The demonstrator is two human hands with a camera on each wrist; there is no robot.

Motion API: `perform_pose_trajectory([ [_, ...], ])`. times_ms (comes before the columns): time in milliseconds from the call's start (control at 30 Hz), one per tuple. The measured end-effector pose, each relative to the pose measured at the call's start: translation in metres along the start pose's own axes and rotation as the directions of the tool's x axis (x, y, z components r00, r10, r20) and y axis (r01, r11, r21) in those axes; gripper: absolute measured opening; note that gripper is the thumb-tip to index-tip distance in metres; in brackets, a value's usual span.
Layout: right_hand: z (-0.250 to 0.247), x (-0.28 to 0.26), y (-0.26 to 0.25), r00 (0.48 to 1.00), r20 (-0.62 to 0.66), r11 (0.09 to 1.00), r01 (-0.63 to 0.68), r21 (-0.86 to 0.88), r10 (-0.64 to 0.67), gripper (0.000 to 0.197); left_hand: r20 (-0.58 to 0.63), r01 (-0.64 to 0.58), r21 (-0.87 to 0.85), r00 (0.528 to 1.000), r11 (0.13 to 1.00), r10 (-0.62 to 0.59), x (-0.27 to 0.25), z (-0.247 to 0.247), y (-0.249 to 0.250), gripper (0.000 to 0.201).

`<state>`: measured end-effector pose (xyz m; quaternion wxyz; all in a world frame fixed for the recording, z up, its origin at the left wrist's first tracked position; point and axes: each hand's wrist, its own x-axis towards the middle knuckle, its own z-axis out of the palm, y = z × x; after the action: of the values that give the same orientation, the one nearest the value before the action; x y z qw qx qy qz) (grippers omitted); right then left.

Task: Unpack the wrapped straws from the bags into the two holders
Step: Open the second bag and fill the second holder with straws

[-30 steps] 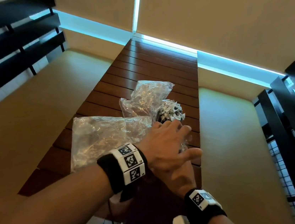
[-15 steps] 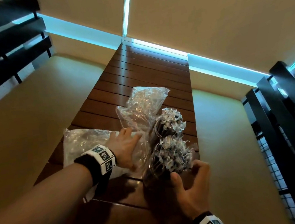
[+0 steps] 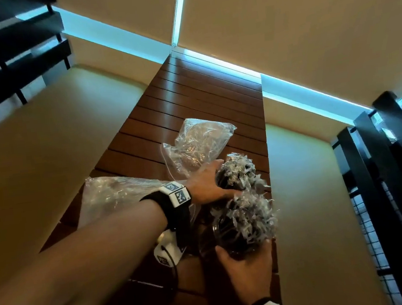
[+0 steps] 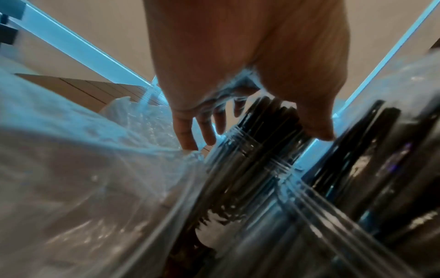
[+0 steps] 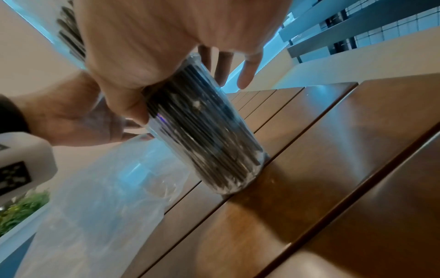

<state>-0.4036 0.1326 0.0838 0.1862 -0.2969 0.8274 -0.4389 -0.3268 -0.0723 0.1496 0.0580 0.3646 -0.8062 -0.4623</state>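
Note:
Two clear holders packed with black, plastic-wrapped straws stand close together on the slatted wooden table point(image 3: 188, 98). My left hand point(image 3: 217, 180) reaches across to the far holder point(image 3: 238, 173). In the left wrist view its straight fingers point(image 4: 190, 135) lie on one side of that holder point(image 4: 266, 131) and its thumb on the other. My right hand point(image 3: 242, 253) grips the near holder point(image 3: 247, 225) low down. The right wrist view shows the thumb pressed on this holder point(image 5: 202, 135), the fingers point(image 5: 223, 71) behind it, and the holder tilted. Two crumpled clear bags point(image 3: 203, 142) point(image 3: 118, 192) lie to the left, looking empty.
Tan cushioned benches point(image 3: 67, 148) point(image 3: 307, 202) run along both sides of the narrow table. Black slatted rails point(image 3: 386, 167) stand at the right and upper left. The holders sit near the table's right edge.
My left hand left the flat bag and swung right to the far holder. My right hand closed round the near holder, which now leans.

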Motion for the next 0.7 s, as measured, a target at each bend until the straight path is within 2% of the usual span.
perform_pose_trajectory([
  [100, -0.012, 0.011, 0.008, 0.995, -0.077, 0.997, -0.064, -0.035, 0.061, 0.115, -0.029, 0.039, 0.014, 0.999, 0.999, -0.039, 0.015, 0.013, 0.003, 0.11],
  [233, -0.026, 0.035, 0.012, 0.977, -0.168, 0.991, -0.135, -0.012, 0.131, 0.089, -0.114, 0.044, 0.096, 0.993, 0.994, -0.033, 0.024, 0.032, -0.003, 0.114],
  [300, -0.029, 0.051, 0.008, 0.98, -0.155, 0.991, -0.13, -0.02, 0.125, 0.084, -0.18, 0.043, 0.055, 0.983, 0.998, -0.032, 0.028, 0.038, -0.002, 0.106],
  [400, -0.028, 0.08, 0.004, 0.983, -0.164, 0.996, -0.086, 0.005, 0.086, 0.087, -0.294, 0.071, 0.032, 0.954, 0.997, -0.059, 0.037, 0.035, -0.003, 0.087],
  [433, -0.027, 0.089, 0.0, 0.983, -0.169, 0.997, -0.072, 0.017, 0.074, 0.087, -0.326, 0.078, 0.031, 0.943, 0.996, -0.064, 0.04, 0.032, -0.004, 0.087],
  [567, -0.022, 0.124, -0.013, 0.996, -0.088, 1.0, -0.001, -0.01, 0.0, 0.087, -0.304, -0.004, -0.102, 0.952, 0.995, -0.028, 0.056, 0.02, -0.003, 0.127],
  [700, -0.019, 0.145, -0.015, 0.996, -0.094, 0.999, -0.006, -0.034, 0.002, 0.087, -0.356, -0.025, -0.257, 0.932, 0.966, -0.071, 0.079, 0.002, 0.009, 0.138],
])
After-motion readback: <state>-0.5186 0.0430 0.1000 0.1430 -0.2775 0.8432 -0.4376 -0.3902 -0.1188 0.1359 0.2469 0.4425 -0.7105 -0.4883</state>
